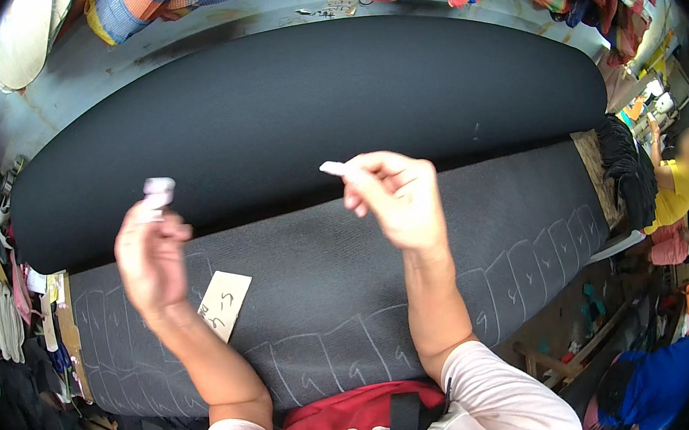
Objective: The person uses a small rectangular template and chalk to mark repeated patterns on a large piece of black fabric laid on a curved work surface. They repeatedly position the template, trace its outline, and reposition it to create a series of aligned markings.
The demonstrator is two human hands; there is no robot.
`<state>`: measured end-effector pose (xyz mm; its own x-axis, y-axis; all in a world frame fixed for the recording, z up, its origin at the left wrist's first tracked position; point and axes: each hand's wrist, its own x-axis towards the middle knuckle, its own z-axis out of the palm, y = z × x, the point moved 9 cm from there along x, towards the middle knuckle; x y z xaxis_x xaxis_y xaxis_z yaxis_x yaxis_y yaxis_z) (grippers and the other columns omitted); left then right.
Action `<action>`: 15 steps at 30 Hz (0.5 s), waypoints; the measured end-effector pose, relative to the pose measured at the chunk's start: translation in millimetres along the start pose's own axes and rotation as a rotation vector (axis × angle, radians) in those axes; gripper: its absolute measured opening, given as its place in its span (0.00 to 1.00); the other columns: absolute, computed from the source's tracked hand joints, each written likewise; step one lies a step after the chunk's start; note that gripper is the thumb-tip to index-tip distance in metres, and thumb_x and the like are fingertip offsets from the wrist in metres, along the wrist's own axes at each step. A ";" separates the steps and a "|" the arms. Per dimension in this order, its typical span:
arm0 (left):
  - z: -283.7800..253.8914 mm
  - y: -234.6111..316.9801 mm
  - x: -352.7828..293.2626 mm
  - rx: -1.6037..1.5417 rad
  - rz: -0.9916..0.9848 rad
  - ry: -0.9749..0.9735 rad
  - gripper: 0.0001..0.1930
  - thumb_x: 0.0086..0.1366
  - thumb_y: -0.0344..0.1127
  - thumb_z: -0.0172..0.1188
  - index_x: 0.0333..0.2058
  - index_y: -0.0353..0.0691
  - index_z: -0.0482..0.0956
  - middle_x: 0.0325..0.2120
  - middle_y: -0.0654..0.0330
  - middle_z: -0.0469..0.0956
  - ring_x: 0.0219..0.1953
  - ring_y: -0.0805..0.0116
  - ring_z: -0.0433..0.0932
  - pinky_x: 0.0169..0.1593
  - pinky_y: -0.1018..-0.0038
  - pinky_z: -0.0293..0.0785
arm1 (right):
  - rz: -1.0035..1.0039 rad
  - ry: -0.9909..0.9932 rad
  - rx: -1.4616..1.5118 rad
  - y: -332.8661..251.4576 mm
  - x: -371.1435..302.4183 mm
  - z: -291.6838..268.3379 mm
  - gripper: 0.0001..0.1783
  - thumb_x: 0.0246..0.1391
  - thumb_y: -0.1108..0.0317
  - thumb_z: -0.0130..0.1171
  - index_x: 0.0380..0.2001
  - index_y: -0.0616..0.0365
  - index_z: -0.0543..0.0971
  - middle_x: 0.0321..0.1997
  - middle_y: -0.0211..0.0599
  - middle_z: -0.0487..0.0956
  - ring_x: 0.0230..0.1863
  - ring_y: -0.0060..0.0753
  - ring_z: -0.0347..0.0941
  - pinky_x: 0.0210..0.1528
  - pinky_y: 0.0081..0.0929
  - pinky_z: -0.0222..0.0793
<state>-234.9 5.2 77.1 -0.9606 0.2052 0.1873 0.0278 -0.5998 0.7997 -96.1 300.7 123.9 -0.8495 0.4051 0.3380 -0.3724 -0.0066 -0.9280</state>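
Above the grey cloth, my right hand pinches a white chalk-like piece; my left hand clamps a blurred whitish scrap. Pale outlines are done nearest me; the cloth's middle looks unmarked.

The far cloth is plain black; the near cloth is dark grey, patterned with white outlines. One small piece is white; a blurred piece is white tinged pinkish-purple. The card is cream, dark-marked; the person's shirt, red and white.
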 end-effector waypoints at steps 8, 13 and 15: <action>-399.7 128.4 -30.2 -0.954 0.598 0.541 0.20 0.61 0.24 0.49 0.51 0.22 0.64 0.52 0.40 0.68 0.54 0.48 0.68 0.59 0.58 0.65 | 0.143 -0.048 0.403 17.7 -0.4 7.9 0.09 0.58 0.73 0.52 0.33 0.68 0.79 0.21 0.38 0.77 0.20 0.24 0.74 0.20 0.15 0.70; -222.0 114.4 6.9 -0.337 0.404 0.231 0.12 0.63 0.36 0.57 0.30 0.31 0.78 0.34 0.49 0.79 0.41 0.55 0.76 0.47 0.63 0.74 | 0.163 -0.096 0.422 21.9 -6.0 33.9 0.10 0.58 0.69 0.54 0.33 0.66 0.79 0.20 0.33 0.77 0.20 0.18 0.73 0.20 0.11 0.67; -89.9 72.5 11.4 -0.242 0.268 0.032 0.15 0.65 0.42 0.54 0.31 0.33 0.78 0.33 0.52 0.79 0.39 0.59 0.77 0.44 0.64 0.76 | 0.129 -0.061 0.371 18.4 -7.4 35.4 0.10 0.58 0.69 0.55 0.33 0.66 0.79 0.21 0.32 0.77 0.21 0.17 0.73 0.21 0.11 0.67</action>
<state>-268.7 -105.5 85.8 -0.9364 -0.0058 0.3508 0.2171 -0.7952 0.5661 -109.9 265.2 109.9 -0.9144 0.3247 0.2416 -0.3617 -0.3880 -0.8477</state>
